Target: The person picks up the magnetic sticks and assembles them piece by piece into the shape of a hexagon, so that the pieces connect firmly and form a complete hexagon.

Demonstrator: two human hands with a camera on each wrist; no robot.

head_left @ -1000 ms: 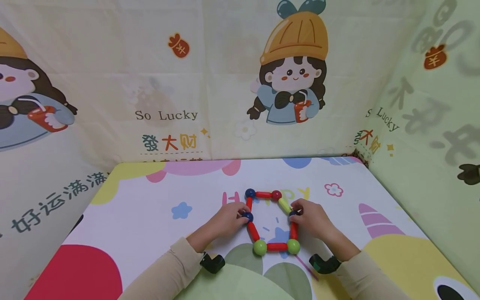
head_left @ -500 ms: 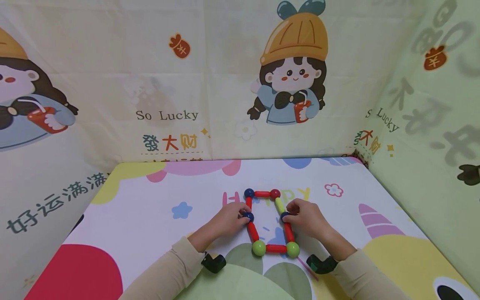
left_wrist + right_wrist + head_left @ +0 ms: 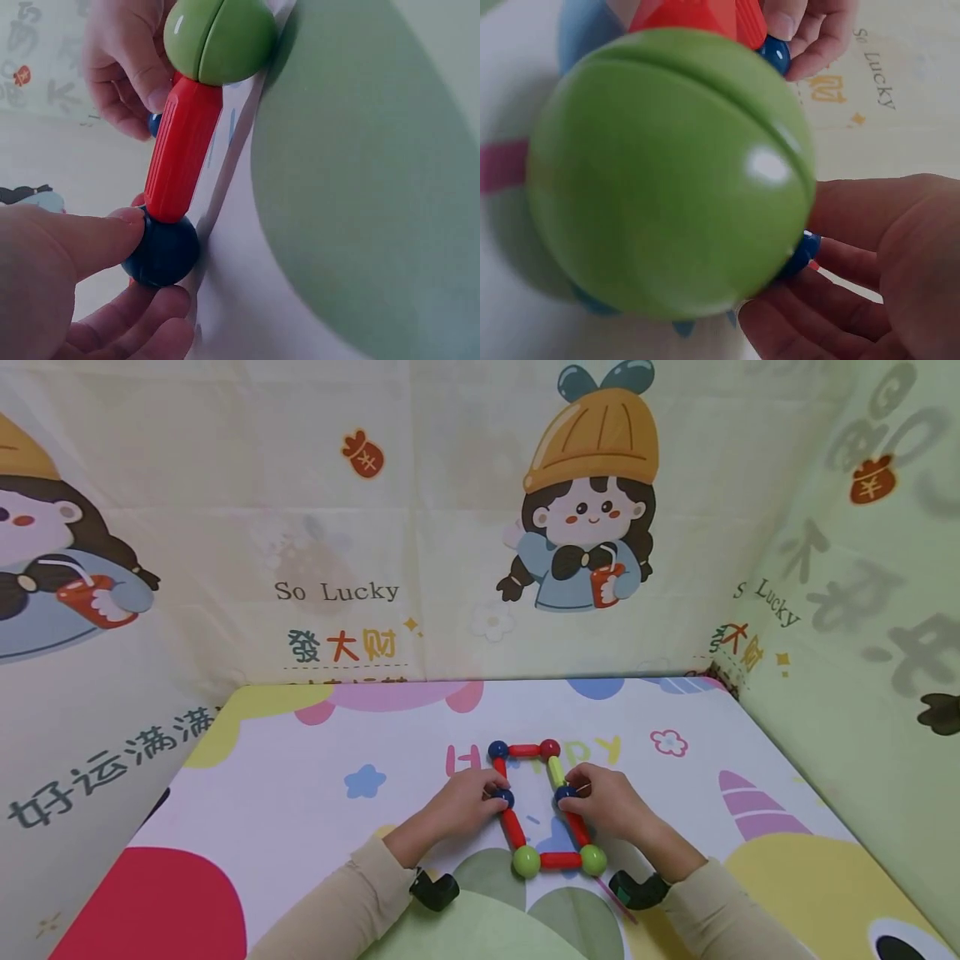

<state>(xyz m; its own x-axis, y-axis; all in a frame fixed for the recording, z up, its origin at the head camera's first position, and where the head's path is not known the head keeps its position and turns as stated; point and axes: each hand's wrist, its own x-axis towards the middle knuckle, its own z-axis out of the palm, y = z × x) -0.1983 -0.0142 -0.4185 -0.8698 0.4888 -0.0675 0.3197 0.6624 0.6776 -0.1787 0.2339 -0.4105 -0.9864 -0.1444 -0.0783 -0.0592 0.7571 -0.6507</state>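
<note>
A closed ring of magnetic balls and rods lies on the printed table mat (image 3: 285, 810). My left hand (image 3: 467, 802) pinches the left blue ball (image 3: 161, 251) between thumb and fingers. On the opposite side, the right blue ball (image 3: 566, 794) is gripped by my right hand (image 3: 611, 797); the near green ball (image 3: 671, 176) hides much of that grip in the right wrist view. Red rods join most balls, such as the left red rod (image 3: 184, 150), and one yellow-green rod (image 3: 556, 771) runs up to a dark red ball (image 3: 550, 749). Both sides bend inward at the held balls.
Black wrist cameras, one on the left cuff (image 3: 435, 890) and one on the right (image 3: 639, 891), sit close to the ring's near end. Printed cloth walls (image 3: 435, 527) rise behind the mat and at both sides.
My right hand has moved left with its blue ball, narrowing the ring's middle and tilting the rods beside it. My left hand and its ball have shifted slightly right.
</note>
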